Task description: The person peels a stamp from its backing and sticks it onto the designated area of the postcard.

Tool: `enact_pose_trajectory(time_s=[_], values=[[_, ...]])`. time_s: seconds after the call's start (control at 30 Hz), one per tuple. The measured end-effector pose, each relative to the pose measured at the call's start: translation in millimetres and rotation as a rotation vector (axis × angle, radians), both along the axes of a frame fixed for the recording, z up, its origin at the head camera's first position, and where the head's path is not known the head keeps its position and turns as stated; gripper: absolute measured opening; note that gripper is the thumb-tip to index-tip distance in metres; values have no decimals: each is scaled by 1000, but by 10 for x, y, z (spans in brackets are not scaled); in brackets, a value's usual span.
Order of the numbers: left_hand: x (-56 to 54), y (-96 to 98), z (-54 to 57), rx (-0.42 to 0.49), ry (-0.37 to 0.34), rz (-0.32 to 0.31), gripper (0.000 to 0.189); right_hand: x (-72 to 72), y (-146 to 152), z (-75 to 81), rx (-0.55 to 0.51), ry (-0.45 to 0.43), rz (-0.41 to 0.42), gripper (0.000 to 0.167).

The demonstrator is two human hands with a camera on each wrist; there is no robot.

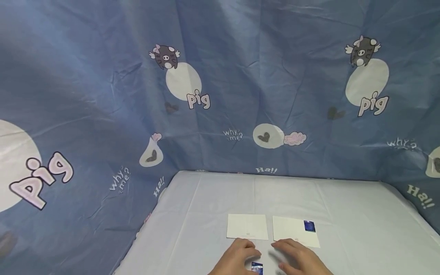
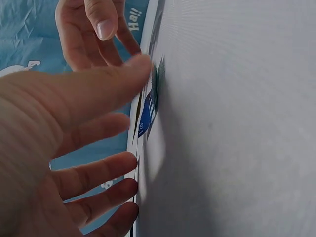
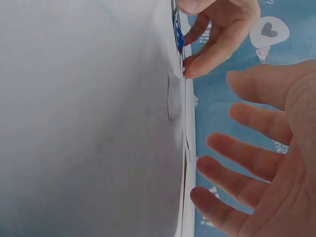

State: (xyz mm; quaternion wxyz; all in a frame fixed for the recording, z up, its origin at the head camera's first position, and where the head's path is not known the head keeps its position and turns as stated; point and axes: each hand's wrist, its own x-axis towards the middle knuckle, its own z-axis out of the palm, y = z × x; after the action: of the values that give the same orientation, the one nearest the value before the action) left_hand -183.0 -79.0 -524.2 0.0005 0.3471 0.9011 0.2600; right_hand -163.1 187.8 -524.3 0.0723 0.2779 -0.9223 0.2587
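Observation:
A small blue stamp-like piece (image 1: 257, 268) lies on the white surface close to my left hand (image 1: 237, 258). In the head view, a gap separates the left index fingertip from it. In the left wrist view, the thumb tip (image 2: 140, 66) is near the piece; whether it touches cannot be made out. My right hand (image 1: 299, 259) hovers to the right with fingers spread and holds nothing. Beyond the hands lie two white cards or envelopes. The left card (image 1: 247, 226) is plain but for a faint mark; the right card (image 1: 292, 230) carries a blue stamp (image 1: 309, 226) at its upper right corner.
A white cloth (image 1: 206, 198) covers the tabletop. Blue printed curtains (image 1: 227, 76) enclose the back and sides. A small pale strip (image 3: 174, 96), its kind unclear, sits on the surface in the right wrist view.

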Motion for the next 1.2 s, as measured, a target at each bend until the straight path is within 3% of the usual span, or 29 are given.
enact_pose_trajectory(time_s=[0.13, 0.43, 0.63, 0.9, 1.1, 1.2], values=[[-7, 11, -10, -31, -38, 24, 37, 4, -14, 20, 15, -90, -4, 42], [-23, 24, -31, -13, 0, 15, 24, -1, -45, 41, 6, -176, 37, 43], [-34, 31, -42, 23, 41, -21, 18, 14, -65, 3, -21, -78, 97, 41], [-33, 75, -49, 105, -57, -17, 12, 75, -111, -21, -101, 8, 122, 33], [-14, 105, -39, 247, -156, -26, 8, 89, -139, -9, -185, 0, 148, 29], [-6, 111, -44, 333, -177, -63, 7, 99, -150, 8, -238, 0, 171, 25]])
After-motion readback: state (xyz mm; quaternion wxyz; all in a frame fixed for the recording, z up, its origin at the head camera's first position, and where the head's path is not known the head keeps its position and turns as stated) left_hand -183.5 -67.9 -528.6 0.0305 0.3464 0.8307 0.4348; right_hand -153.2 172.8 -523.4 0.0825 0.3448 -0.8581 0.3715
